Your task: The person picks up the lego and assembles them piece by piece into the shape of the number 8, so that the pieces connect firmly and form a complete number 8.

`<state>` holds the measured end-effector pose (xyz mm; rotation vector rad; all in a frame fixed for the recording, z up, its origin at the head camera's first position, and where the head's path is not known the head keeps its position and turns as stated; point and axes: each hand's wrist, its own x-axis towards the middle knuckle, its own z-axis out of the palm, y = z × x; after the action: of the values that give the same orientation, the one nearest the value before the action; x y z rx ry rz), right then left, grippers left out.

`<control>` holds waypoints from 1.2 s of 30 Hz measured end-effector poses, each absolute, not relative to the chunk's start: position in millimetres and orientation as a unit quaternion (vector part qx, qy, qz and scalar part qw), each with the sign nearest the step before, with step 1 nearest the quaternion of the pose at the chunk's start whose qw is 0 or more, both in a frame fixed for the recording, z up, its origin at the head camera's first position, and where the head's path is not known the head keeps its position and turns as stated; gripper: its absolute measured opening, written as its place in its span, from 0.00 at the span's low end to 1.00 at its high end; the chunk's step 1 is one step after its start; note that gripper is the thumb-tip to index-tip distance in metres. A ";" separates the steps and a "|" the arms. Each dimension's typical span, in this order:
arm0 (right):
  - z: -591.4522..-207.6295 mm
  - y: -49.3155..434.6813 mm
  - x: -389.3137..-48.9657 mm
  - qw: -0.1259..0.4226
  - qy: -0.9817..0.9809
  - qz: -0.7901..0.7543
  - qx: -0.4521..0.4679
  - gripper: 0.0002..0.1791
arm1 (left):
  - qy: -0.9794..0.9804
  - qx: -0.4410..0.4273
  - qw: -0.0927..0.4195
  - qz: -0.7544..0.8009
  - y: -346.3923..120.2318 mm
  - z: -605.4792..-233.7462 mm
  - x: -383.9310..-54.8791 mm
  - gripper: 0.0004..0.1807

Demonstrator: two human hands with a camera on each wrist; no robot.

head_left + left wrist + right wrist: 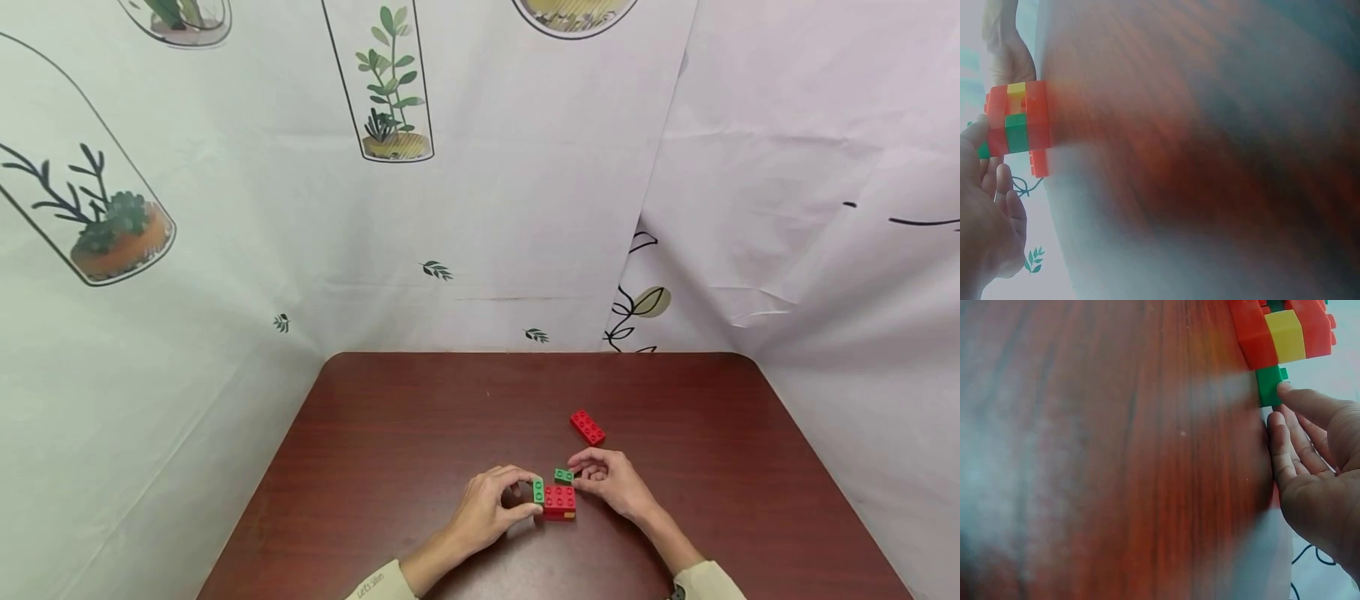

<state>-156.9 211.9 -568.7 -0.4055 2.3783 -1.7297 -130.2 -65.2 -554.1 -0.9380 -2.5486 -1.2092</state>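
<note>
Where the red stack (560, 498) sits on the worktop (405, 408), both hands are at close work. Left hand (483, 510) at its nine o'clock, grip pinching a small green block (538, 490) atop the stack's nine o'clock end, thumb on the near side, fingertip on the far side. Whether the block is fully pressed down: cannot tell. Right hand (611, 483), between two and three o'clock, thumb and forefinger pinching the end of a second green block (564, 476), which lies just beyond the stack at twelve. Loose red brick (587, 427) farther out at one o'clock, apart from both hands.

Handling, judged by look: hard plastic, light, stiff, not fragile; smooth walls may slip a little under a dry fingertip. Best hold for the small blocks is by the side walls, studs left free; for the stack, opposite long faces, low down, to steady it.

Count: one stack, two small green blocks with two studs apiece, one loose red brick. Within the stack, two red layers; between them at least one yellow piece (1286, 335) and one green piece (1017, 132). Full inner tally hidden.
</note>
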 end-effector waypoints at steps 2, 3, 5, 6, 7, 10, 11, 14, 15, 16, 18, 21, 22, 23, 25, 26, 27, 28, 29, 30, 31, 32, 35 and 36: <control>-569.4 211.8 -156.8 0.089 0.797 -0.580 -0.141 0.14 | -0.853 -0.316 0.086 -0.407 -65.0 -553.9 -130.1 0.17; -569.5 211.5 -156.7 0.091 0.797 -0.580 -0.140 0.14 | -0.852 -0.317 0.088 -0.407 -64.9 -553.9 -130.0 0.17; -570.7 211.1 -156.5 0.090 0.798 -0.578 -0.147 0.14 | -0.851 -0.319 0.092 -0.407 -64.8 -553.9 -129.9 0.17; -570.8 210.7 -156.2 0.089 0.798 -0.577 -0.149 0.14 | -0.850 -0.321 0.093 -0.407 -64.7 -553.9 -129.8 0.16; -571.2 210.2 -156.0 0.087 0.796 -0.578 -0.155 0.14 | -0.850 -0.320 0.093 -0.408 -64.8 -554.1 -129.8 0.16; -572.2 208.7 -155.7 0.083 0.798 -0.576 -0.158 0.15 | -0.850 -0.318 0.088 -0.410 -65.0 -554.2 -129.7 0.16; -572.0 208.3 -155.6 0.083 0.798 -0.576 -0.158 0.16 | -0.850 -0.317 0.086 -0.411 -65.1 -554.4 -129.7 0.16; -571.3 207.4 -155.7 0.084 0.800 -0.572 -0.159 0.18 | -0.851 -0.314 0.081 -0.413 -65.3 -554.6 -129.9 0.17; -570.9 207.4 -156.0 0.084 0.800 -0.572 -0.163 0.19 | -0.851 -0.313 0.080 -0.413 -65.3 -555.0 -130.1 0.17; -570.5 207.2 -156.4 0.084 0.800 -0.570 -0.165 0.20 | -0.852 -0.313 0.079 -0.413 -65.4 -555.2 -130.3 0.17; -569.3 206.9 -157.2 0.084 0.799 -0.570 -0.172 0.21 | -0.852 -0.312 0.079 -0.413 -65.5 -555.5 -130.5 0.17; -568.7 206.6 -159.2 0.084 0.795 -0.573 -0.183 0.22 | -0.851 -0.313 0.079 -0.414 -65.8 -556.0 -130.9 0.17; -568.4 206.2 -159.7 0.086 0.792 -0.575 -0.184 0.22 | -0.851 -0.313 0.079 -0.415 -65.8 -555.7 -130.8 0.17; -568.7 206.0 -160.5 0.086 0.791 -0.576 -0.187 0.22 | -0.850 -0.314 0.079 -0.415 -65.8 -555.4 -130.8 0.17; -569.4 205.4 -161.8 0.087 0.790 -0.576 -0.191 0.23 | -0.850 -0.315 0.080 -0.415 -65.9 -555.0 -130.7 0.17; -569.4 205.0 -162.5 0.086 0.790 -0.575 -0.194 0.22 | -0.850 -0.315 0.081 -0.415 -65.8 -554.8 -130.7 0.17; -569.5 204.4 -163.4 0.085 0.792 -0.573 -0.195 0.22 | -0.850 -0.315 0.081 -0.414 -65.9 -554.6 -130.7 0.17; -569.8 203.9 -164.4 0.083 0.794 -0.569 -0.198 0.22 | -0.850 -0.316 0.081 -0.414 -66.0 -554.5 -130.6 0.18; -570.2 203.3 -165.3 0.081 0.797 -0.564 -0.201 0.22 | -0.850 -0.316 0.082 -0.414 -66.0 -554.6 -130.7 0.18; -570.2 202.8 -166.1 0.079 0.799 -0.561 -0.204 0.22 | -0.850 -0.316 0.082 -0.413 -66.0 -554.6 -130.7 0.18; -570.2 202.3 -167.0 0.077 0.801 -0.556 -0.207 0.22 | -0.850 -0.316 0.081 -0.413 -66.0 -554.7 -130.8 0.18; -570.2 201.9 -167.9 0.075 0.804 -0.552 -0.209 0.21 | -0.850 -0.317 0.080 -0.413 -65.9 -555.0 -130.9 0.18; -569.8 200.7 -169.2 0.073 0.811 -0.539 -0.214 0.21 | -0.850 -0.316 0.078 -0.414 -65.7 -555.5 -131.1 0.18; -569.5 200.4 -169.5 0.073 0.813 -0.536 -0.216 0.21 | -0.850 -0.316 0.077 -0.414 -65.6 -555.6 -131.1 0.17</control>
<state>-169.5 200.4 -569.5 -0.6482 2.4415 -1.6103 -131.1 -65.6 -555.6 -0.9466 -2.5484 -1.2410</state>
